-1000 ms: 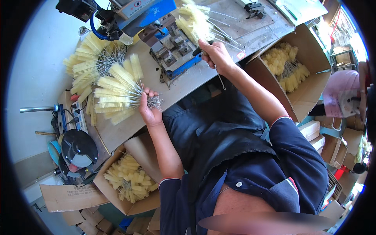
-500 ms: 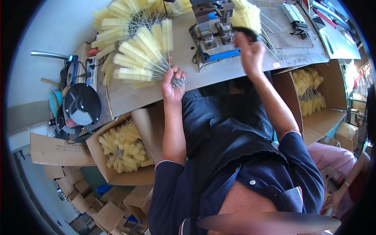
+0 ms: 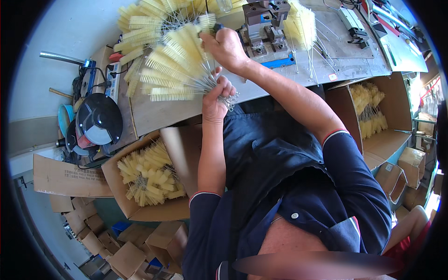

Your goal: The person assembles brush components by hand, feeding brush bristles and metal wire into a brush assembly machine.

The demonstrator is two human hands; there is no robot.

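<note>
My left hand (image 3: 218, 99) is closed round the wire stems of a fanned bundle of yellow bristle brushes (image 3: 170, 74). Small looped wire ends stick out past its fingers. Curled fingers bring my right hand (image 3: 227, 52) up against the bundle's upper right side, touching an upright brush (image 3: 208, 20) there. A small dark thing (image 3: 218, 28) shows at these fingers; its kind, and whether the brush is gripped too, I cannot make out. Behind this hand stands a dark metal bench fixture (image 3: 261, 28) with a blue base.
More brushes lie fanned at the back left (image 3: 140, 23) and right of the fixture (image 3: 300, 28) on the workbench (image 3: 158, 114). Brush-filled cartons stand below it, at left (image 3: 135, 214) and right (image 3: 394, 105). A black round machine (image 3: 99, 119) sits at the left.
My right hand has swung left from beside the fixture to the brush bundle. My left hand and its bundle have shifted slightly right, and the view has moved a little.
</note>
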